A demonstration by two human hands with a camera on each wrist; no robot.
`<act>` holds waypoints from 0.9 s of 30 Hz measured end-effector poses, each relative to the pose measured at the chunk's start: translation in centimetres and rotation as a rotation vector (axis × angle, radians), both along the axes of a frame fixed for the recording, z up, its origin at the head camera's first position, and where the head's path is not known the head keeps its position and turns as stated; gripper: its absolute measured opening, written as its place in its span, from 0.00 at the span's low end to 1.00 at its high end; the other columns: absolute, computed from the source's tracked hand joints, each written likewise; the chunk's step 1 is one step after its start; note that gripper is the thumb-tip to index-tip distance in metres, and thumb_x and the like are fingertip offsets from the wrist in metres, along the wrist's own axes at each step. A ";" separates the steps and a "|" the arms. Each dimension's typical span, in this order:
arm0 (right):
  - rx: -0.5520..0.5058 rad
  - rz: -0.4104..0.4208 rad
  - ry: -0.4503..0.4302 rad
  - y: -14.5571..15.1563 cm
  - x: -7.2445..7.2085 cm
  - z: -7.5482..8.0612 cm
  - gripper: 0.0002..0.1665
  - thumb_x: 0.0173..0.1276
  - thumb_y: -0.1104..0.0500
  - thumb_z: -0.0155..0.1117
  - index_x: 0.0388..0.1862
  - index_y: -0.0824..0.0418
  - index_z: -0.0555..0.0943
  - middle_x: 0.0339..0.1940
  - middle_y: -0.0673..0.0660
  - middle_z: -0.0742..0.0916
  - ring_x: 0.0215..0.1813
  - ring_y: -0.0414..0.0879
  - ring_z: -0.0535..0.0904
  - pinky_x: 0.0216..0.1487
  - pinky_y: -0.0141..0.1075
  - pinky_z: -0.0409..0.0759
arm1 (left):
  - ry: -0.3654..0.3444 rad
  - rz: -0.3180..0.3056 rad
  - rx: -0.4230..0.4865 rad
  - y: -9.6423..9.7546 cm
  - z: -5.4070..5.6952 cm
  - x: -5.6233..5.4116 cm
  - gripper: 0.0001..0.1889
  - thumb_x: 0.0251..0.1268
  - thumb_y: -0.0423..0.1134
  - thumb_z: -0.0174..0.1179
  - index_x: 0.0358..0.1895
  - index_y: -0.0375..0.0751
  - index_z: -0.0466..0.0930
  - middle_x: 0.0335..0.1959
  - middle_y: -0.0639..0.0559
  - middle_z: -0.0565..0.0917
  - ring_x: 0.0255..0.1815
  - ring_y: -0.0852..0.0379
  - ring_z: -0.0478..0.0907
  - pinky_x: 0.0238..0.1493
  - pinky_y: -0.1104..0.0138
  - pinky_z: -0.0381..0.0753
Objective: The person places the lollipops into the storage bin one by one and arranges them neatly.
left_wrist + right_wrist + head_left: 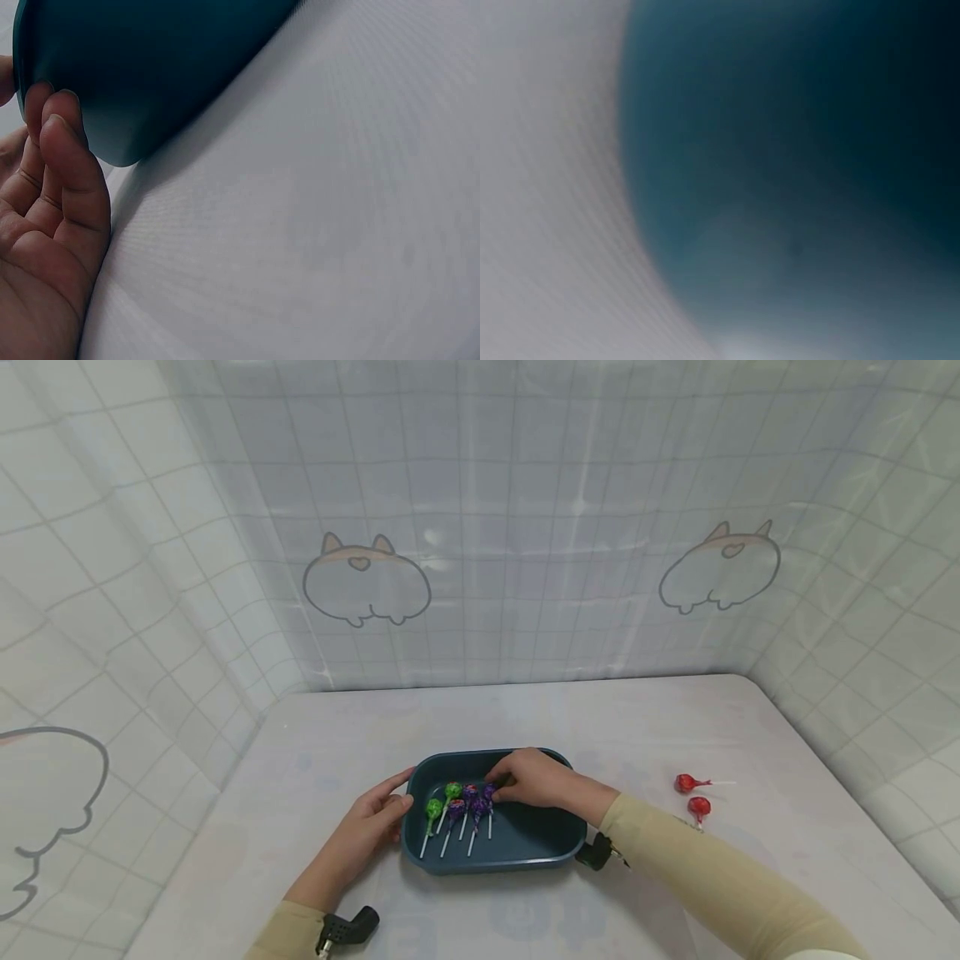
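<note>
A dark teal tray (525, 852) sits on the table with several lollipops lying side by side in its left half. Two have green wrappers, such as the green lollipop (433, 810); the others are purple, their white sticks pointing toward me. My left hand (366, 827) grips the tray's left end, thumb at the rim and fingers against the outer wall (150, 90). Reaching over the tray, my right hand (534, 779) pinches the head of the rightmost purple lollipop (490, 795), partly covered by the fingertips. The right wrist view holds only the blurred tray wall (727, 180).
Two red lollipops lie on the table to the right of the tray: one red lollipop (686, 783) behind, another red lollipop (699, 807) nearer, partly behind the right sleeve (697, 868). A white tiled-pattern curtain (510, 568) encloses the table's back and sides.
</note>
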State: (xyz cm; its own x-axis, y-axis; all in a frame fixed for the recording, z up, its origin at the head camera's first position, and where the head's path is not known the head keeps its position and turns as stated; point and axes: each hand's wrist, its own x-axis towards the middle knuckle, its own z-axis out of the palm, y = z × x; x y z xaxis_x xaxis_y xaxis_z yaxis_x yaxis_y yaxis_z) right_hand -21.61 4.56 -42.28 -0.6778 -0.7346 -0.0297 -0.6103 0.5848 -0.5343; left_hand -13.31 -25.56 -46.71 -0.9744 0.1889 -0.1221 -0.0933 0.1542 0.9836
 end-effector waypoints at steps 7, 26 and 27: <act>-0.023 -0.007 -0.038 0.2 0.1 0.3 0.20 0.62 0.59 0.74 0.53 0.61 0.85 0.47 0.53 0.87 0.39 0.35 0.84 0.37 0.28 0.79 | 0.001 0.003 -0.010 0.0 0.1 0.1 0.30 0.73 0.51 0.58 0.74 0.52 0.64 0.40 0.38 0.79 0.31 0.52 0.74 0.33 0.63 0.78; -0.103 -0.023 -0.111 2.8 0.4 2.6 0.26 0.64 0.56 0.72 0.61 0.58 0.81 0.56 0.52 0.84 0.46 0.36 0.83 0.44 0.31 0.79 | 0.008 -0.007 -0.004 -0.2 0.3 -0.2 0.30 0.73 0.51 0.57 0.74 0.52 0.63 0.38 0.38 0.79 0.30 0.52 0.74 0.33 0.63 0.78; -0.120 -0.027 -0.119 3.1 0.4 2.8 0.26 0.65 0.56 0.72 0.61 0.59 0.81 0.56 0.52 0.84 0.47 0.37 0.83 0.45 0.31 0.80 | 0.006 -0.008 -0.003 -0.2 0.4 -0.2 0.30 0.73 0.51 0.57 0.74 0.52 0.63 0.39 0.38 0.79 0.29 0.52 0.74 0.33 0.63 0.78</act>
State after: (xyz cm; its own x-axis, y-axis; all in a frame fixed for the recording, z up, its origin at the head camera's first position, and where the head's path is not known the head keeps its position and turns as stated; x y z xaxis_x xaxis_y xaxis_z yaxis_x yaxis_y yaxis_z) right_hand -21.17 7.68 -39.44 -0.6943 -0.7193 -0.0240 -0.5235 0.5276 -0.6691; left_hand -13.54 -25.80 -46.36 -0.9736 0.1960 -0.1166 -0.0860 0.1581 0.9837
